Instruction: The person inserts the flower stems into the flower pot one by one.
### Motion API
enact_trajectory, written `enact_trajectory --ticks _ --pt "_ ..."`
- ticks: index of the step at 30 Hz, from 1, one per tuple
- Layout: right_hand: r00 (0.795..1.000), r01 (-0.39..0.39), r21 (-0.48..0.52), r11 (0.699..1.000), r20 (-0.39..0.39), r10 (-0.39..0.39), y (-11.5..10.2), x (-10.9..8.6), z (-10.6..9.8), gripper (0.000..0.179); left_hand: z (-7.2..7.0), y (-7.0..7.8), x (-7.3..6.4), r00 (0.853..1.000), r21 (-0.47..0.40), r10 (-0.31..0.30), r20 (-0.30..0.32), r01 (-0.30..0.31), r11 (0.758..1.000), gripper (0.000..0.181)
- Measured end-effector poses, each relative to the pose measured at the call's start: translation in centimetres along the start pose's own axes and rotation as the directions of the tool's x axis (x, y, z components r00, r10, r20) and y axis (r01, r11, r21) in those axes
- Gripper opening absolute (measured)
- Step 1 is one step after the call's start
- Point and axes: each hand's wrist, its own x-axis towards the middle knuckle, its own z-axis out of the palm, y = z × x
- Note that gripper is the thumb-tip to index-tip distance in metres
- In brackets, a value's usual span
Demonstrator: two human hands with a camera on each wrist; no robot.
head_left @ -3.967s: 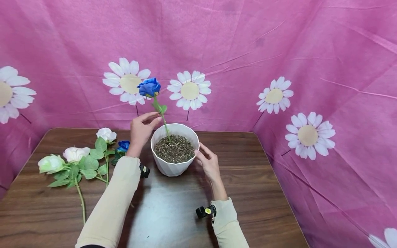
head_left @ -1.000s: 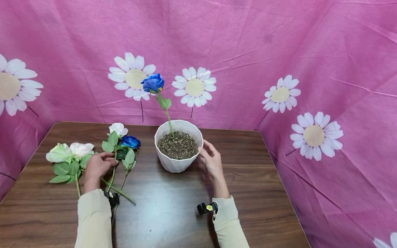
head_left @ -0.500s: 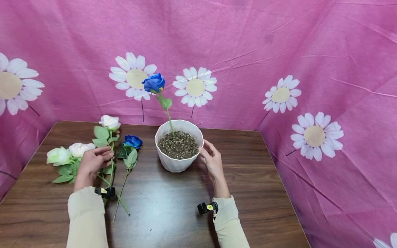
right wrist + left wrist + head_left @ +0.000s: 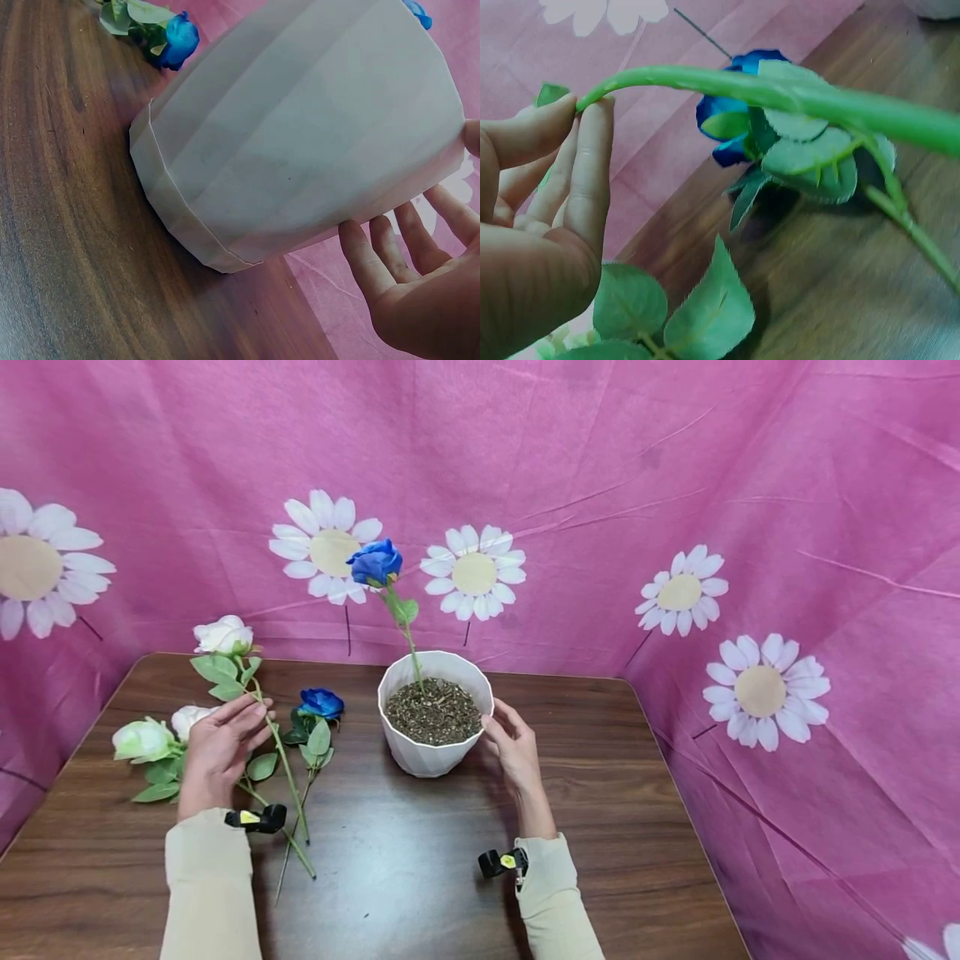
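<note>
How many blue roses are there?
2: one blue rose stands in the white pot; another blue rose lies on the table between the pot and the left hand.

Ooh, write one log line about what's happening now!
left hand: pinches white rose by stem | right hand: holds white pot | potted blue rose: stuck in soil, leaning | other blue rose: lying on table

- Pot (image 4: 423,758): white.
- Potted rose (image 4: 377,562): blue, green-stemmed.
- Held rose (image 4: 223,635): white, green-leaved.
- Soil (image 4: 432,717): brown, pale-flecked.
- Table (image 4: 600,818): brown wood-grain.
- Cloth (image 4: 570,460): pink; white daisies (image 4: 680,592), yellow-centred.
</note>
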Motion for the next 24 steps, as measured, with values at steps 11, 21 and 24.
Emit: enact_trajectory --ticks 11,21,24 --pt "1.0 -0.007 0.003 1.0 0.003 0.007 0.0 0.0 0.0 0.044 1.4 -0.6 0.2 0.999 -0.177 -0.019 0.046 0.026 0.984 0.028" --pt "1.0 0.003 0.003 1.0 0.0 -0.003 0.1 0.1 -0.1 0.044 2.8 -1.1 0.5 0.991 -0.196 0.007 0.131 0.019 0.98 0.03" --pt "1.0 0.003 0.009 1.0 0.003 -0.003 0.2 0.1 -0.1 0.044 3.2 -1.1 0.6 0.991 -0.21 0.029 0.128 -0.002 0.978 0.028"
